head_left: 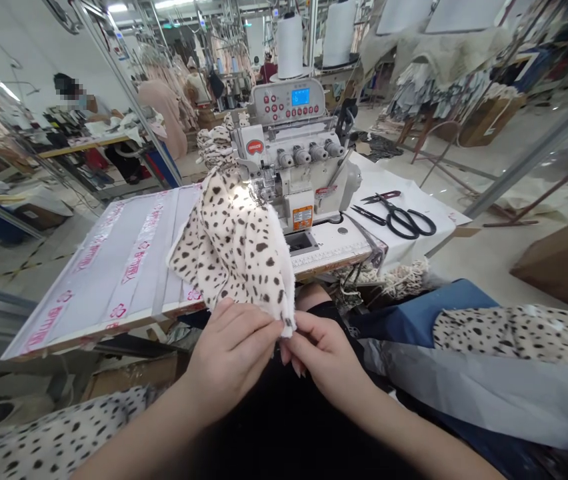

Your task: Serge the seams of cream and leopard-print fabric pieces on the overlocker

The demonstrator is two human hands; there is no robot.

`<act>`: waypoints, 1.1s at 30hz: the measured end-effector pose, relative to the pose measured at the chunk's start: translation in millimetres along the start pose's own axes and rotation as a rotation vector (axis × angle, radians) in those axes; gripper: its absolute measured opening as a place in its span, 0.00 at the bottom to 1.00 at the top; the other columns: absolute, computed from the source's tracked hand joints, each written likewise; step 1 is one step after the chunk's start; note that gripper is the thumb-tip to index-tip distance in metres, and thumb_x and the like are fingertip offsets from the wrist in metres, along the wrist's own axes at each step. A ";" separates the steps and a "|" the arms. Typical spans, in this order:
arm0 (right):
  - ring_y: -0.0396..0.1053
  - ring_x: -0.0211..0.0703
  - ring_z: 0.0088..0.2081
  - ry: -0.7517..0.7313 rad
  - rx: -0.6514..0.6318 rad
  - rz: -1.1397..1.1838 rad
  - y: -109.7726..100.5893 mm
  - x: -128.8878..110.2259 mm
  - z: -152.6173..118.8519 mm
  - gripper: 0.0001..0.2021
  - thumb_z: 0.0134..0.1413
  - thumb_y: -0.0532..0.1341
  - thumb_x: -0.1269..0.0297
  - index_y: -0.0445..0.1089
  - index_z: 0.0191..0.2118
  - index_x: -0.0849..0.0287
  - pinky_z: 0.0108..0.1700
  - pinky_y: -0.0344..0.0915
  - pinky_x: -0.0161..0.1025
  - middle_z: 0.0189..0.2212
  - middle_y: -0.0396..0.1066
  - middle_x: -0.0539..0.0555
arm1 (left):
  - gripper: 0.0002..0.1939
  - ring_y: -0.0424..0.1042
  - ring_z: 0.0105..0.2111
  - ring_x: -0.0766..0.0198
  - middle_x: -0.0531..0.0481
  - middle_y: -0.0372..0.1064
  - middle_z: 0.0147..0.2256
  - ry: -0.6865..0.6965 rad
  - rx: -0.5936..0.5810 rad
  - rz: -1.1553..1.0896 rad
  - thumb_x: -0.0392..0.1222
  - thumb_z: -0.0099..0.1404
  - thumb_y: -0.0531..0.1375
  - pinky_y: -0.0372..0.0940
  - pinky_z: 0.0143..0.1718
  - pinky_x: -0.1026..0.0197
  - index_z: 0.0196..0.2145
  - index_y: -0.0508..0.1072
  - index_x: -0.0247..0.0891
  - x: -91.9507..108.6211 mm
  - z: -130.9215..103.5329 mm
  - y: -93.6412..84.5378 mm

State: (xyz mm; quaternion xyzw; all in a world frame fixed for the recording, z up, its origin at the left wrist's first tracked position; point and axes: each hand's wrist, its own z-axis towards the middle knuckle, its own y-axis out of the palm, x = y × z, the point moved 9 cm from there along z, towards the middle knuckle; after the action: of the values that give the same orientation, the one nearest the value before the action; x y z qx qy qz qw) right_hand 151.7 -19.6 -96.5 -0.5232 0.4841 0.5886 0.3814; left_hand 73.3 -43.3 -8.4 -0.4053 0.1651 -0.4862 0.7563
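A cream fabric piece with dark spots (244, 247) hangs from the needle area of a white overlock sewing machine (294, 160) over the front table edge. My left hand (237, 350) is closed on its lower edge. Close beside it, my right hand (327, 353) pinches the bottom corner of the same fabric between thumb and fingers. The fingertips of both hands almost meet at that corner. The machine's lamp lights the cloth near the presser foot, and the cloth hides the needle.
Black-handled scissors (409, 220) and thread snips (369, 215) lie right of the machine. More spotted fabric (514, 330) rests at the right, and another spotted piece (64, 427) at lower left. Thread cones (290, 50) stand behind. A co-worker (77, 97) sits at far left.
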 end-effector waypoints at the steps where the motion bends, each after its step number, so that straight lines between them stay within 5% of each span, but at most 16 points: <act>1: 0.52 0.27 0.15 0.033 -0.026 0.083 0.9 2.6 0.4 0.09 0.51 0.54 0.69 0.62 0.22 0.63 0.18 0.48 0.27 0.16 0.59 0.46 | 0.11 0.66 0.35 0.64 0.47 0.69 0.34 0.004 -0.007 0.001 0.25 0.56 0.58 0.59 0.39 0.55 0.38 0.69 0.32 0.3 0.1 0.4; 9: 0.49 0.29 0.08 0.355 -0.412 0.887 23.1 -1.0 -14.8 0.24 0.59 0.39 0.51 0.64 0.31 0.63 0.10 0.47 0.26 0.13 0.63 0.49 | 0.12 0.66 0.36 0.63 0.47 0.69 0.34 0.019 -0.043 -0.002 0.29 0.56 0.58 0.62 0.39 0.56 0.40 0.68 0.34 0.2 0.4 3.9; 15: 0.48 0.31 0.07 0.401 -0.504 0.945 26.0 -11.0 -22.6 0.35 0.58 0.26 0.47 0.60 0.49 0.65 0.10 0.49 0.27 0.12 0.64 0.50 | 0.13 0.66 0.36 0.63 0.47 0.69 0.34 0.017 -0.039 0.008 0.28 0.56 0.58 0.62 0.39 0.56 0.40 0.67 0.34 0.4 -2.2 6.6; 20: 0.46 0.31 0.07 0.398 -0.522 0.763 25.9 -4.9 -25.5 0.38 0.57 0.25 0.45 0.57 0.53 0.66 0.09 0.48 0.27 0.11 0.60 0.47 | 0.11 0.66 0.34 0.63 0.47 0.70 0.32 0.071 0.015 0.041 0.27 0.55 0.58 0.63 0.37 0.57 0.38 0.67 0.32 5.5 1.4 0.9; 23: 0.52 0.32 0.09 0.187 -0.284 0.259 -0.7 3.2 -12.2 0.30 0.59 0.38 0.46 0.61 0.50 0.65 0.11 0.52 0.28 0.12 0.60 0.46 | 0.11 0.67 0.33 0.64 0.47 0.69 0.31 0.079 0.034 0.041 0.27 0.55 0.58 0.63 0.38 0.57 0.37 0.68 0.32 4.6 1.8 0.3; 25: 0.61 0.34 0.18 -0.168 0.020 -0.200 -30.5 -17.8 -4.2 0.18 0.57 0.51 0.56 0.64 0.48 0.62 0.19 0.60 0.30 0.21 0.66 0.51 | 0.11 0.67 0.33 0.65 0.47 0.69 0.32 0.068 0.030 0.035 0.27 0.54 0.58 0.63 0.40 0.56 0.37 0.68 0.33 2.2 1.2 0.1; 27: 0.67 0.39 0.31 -0.561 0.164 -0.578 -33.2 -46.8 -9.6 0.14 0.53 0.56 0.68 0.66 0.47 0.59 0.32 0.66 0.36 0.38 0.67 0.58 | 0.11 0.67 0.34 0.65 0.47 0.69 0.32 0.065 0.040 0.023 0.28 0.55 0.58 0.62 0.42 0.55 0.37 0.68 0.33 1.1 -0.3 -3.1; 30: 0.67 0.42 0.41 -0.913 -0.035 -0.827 -6.1 -61.3 -13.7 0.15 0.52 0.53 0.76 0.66 0.45 0.58 0.41 0.65 0.38 0.47 0.65 0.60 | 0.11 0.67 0.34 0.64 0.46 0.69 0.33 0.049 0.064 0.003 0.27 0.55 0.56 0.63 0.43 0.55 0.38 0.68 0.32 1.0 -5.2 -6.3; 33: 0.69 0.39 0.39 -0.945 -0.201 -0.811 4.8 -70.1 -7.9 0.13 0.52 0.50 0.78 0.66 0.41 0.61 0.39 0.66 0.34 0.38 0.71 0.57 | 0.09 0.67 0.29 0.67 0.48 0.69 0.28 0.043 0.133 -0.036 0.28 0.58 0.53 0.65 0.33 0.62 0.36 0.68 0.34 5.0 -8.7 3.4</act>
State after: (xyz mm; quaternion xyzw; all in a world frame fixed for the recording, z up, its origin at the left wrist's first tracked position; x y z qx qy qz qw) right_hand 160.4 -24.4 -26.5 -0.3818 -0.0314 0.6074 0.6960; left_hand 72.2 -50.9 -15.7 -0.3466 0.1414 -0.5184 0.7688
